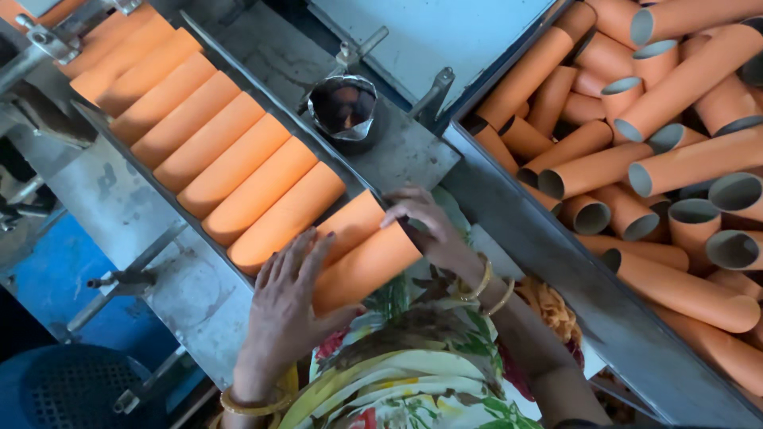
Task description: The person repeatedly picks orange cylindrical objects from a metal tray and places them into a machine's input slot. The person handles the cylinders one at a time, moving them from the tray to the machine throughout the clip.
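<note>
Left hand [288,295]: flat, fingers spread, palm pressed on the near end of the nearest orange tube [367,266]; laid on it, not curled round.
Right hand [421,221]: fingers bent over the far end of the same tube, fingertips at its rim; whether it truly grips cannot be told. Gold bangles [490,287] on that wrist.
Nearest tube: lies crosswise at the lower end of the metal chute [151,238], between the two hands, touching the next tube [350,222] up.
Row of tubes [208,141]: orange, side by side, each touching its neighbour, running up the sloping chute toward upper left.
Bin [556,262]: metal-walled, right of the hands, heaped with loose orange tubes [683,87] at all angles, grey hollow ends showing.
Cup [343,107]: small dark foil-lined pot on the metal plate above the hands, apart from the tubes.
Lower left: blue basket [63,389], well apart from the hands.
</note>
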